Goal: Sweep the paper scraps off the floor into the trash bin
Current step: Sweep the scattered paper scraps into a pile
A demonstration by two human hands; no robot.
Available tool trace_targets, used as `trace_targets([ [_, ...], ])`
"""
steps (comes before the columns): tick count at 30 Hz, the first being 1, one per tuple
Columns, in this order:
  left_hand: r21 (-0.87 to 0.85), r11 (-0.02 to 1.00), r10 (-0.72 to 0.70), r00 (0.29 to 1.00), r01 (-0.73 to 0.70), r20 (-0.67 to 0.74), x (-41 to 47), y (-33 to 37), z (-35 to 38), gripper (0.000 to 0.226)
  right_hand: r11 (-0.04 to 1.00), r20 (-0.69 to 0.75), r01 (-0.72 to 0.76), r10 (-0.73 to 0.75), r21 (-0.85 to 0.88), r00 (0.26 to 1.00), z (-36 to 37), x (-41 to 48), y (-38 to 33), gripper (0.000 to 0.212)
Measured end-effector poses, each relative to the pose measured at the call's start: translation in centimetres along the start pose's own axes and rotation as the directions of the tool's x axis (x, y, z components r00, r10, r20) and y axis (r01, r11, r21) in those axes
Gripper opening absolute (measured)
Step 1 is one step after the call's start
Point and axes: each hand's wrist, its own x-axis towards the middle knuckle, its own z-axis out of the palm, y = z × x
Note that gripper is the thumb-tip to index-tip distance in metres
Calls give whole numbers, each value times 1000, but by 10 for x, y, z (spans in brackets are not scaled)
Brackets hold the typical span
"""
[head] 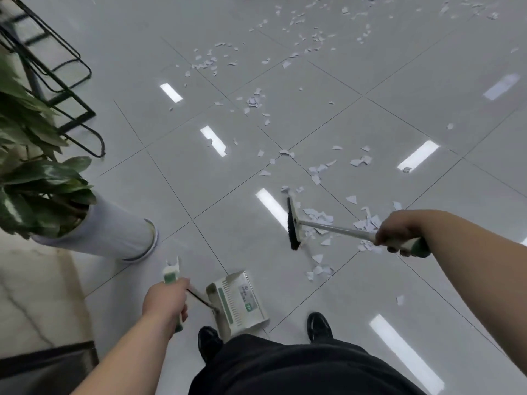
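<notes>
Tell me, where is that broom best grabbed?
At the green grip at the end of the broom, coming from above as the right hand does: its shaft slants up from the bristle head on the floor, so that end sits nearest.

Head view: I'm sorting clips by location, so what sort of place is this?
Likely an office or lobby: glossy grey floor tiles with strip-light reflections, a potted plant in a tall white planter, and black metal-frame furniture.
</notes>
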Motion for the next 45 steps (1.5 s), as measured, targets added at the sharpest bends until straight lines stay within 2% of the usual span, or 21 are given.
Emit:
trace_targets([
  [4,-63,998,0,999,-2,-35,-47,-3,17,32,997,-3,76,-76,7,997,-23,-1,12,18],
  [8,-156,988,-11,999,4,-43,-83,-5,24,32,980,-26,161,-165,-118,986,-39,-13,26,17],
  [12,-228,974,-22,998,10,-52,-114,-29,31,32,961,50,215,-209,-174,977,-41,-23,45,17],
  [18,-297,954,-54,998,42,-30,-158,-86,32,33,901,147,266,-228,-342,962,1,-37,73,20],
  [23,-316,947,-56,998,58,14,-209,-139,33,25,830,188,296,-232,-473,954,47,-54,90,25],
  [32,-369,924,-110,994,105,7,-290,-236,62,22,788,194,261,-182,-557,964,85,-76,148,22],
  [39,-416,901,-158,986,124,-47,-327,-239,100,26,760,176,223,-145,-610,974,36,-62,193,25],
  [45,-385,916,-161,983,118,-84,-359,-186,174,25,769,160,199,-127,-608,979,-67,-25,231,24],
])
